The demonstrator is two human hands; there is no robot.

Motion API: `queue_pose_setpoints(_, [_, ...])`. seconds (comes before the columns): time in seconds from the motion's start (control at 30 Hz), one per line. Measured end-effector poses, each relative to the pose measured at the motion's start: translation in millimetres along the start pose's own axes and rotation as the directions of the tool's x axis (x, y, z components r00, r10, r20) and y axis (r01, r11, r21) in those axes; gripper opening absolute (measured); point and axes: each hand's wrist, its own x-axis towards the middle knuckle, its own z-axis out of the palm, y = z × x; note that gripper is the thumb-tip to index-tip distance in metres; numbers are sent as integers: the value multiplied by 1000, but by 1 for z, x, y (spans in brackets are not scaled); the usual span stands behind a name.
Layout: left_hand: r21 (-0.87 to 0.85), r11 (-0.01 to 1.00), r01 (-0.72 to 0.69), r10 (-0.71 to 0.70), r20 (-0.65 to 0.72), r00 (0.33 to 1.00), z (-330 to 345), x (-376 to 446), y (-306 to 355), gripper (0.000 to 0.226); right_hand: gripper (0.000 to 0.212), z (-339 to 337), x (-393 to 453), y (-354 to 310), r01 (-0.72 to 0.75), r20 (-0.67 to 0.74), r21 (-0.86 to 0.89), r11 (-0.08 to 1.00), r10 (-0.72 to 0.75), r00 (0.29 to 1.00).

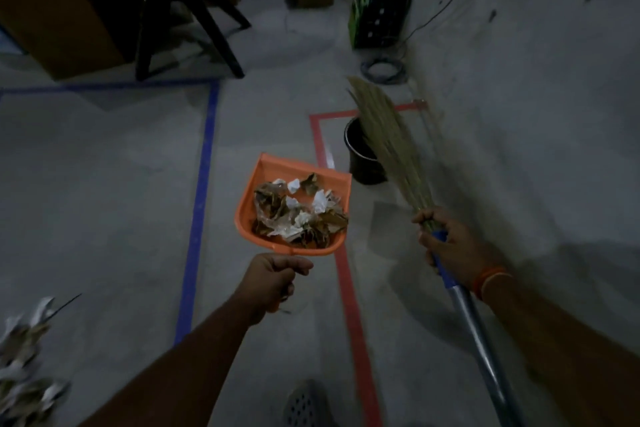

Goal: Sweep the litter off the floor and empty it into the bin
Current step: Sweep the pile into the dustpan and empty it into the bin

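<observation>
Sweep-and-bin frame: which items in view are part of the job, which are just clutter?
In the job:
- orange plastic dustpan with dry leaves and paper scraps, left hand
- straw broom, right hand
- black round bin
- loose litter pile

Lying about:
- brown cardboard boxes
- black chair legs
- coiled cable

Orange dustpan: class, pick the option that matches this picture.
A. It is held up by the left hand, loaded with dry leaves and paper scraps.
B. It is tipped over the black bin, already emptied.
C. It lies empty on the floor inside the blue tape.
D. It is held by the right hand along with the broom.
A: the left hand grips the orange dustpan by its handle, the dry leaves and paper scraps lie inside it, and the black bin stands ahead on the floor.
</observation>
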Motion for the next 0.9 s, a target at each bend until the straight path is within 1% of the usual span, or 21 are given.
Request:
queue_pose_setpoints(0.13, [77, 997, 7, -11, 46, 999, 30, 84, 44, 40, 20, -39, 68, 25, -22, -54, -2, 1000, 22, 998])
queue_pose_setpoints(0.23, [133, 991, 7, -17, 76, 997, 56, 145, 70, 42, 22, -56, 111, 45, -39, -97, 1, 999, 39, 995])
queue_pose_setpoints(0.33, [157, 987, 9, -20, 71, 997, 86, 211, 96, 40, 20, -70, 160, 66, -53, -119, 14, 999, 54, 991])
queue_pose_setpoints(0.57, [231, 972, 41, -26, -65, 998, 154, 360, 136, 31, 22, -97, 273, 107, -83, -27, 7, 997, 83, 996])
queue_pose_setpoints(0.7, [289, 950, 118, -86, -124, 989, 184, 417, 151, 25, 27, -104, 317, 125, -94, 4, 0, 996, 94, 996])
queue_pose_setpoints(0.8, [339, 927, 160, -124, -125, 984, 198, 447, 162, 20, 29, -108, 338, 137, -108, 27, 3, 994, 108, 994])
queue_pose_setpoints(0.9, [384, 906, 176, -146, -107, 983, 206, 469, 174, 14, 25, -109, 349, 144, -120, 37, 4, 993, 120, 992])
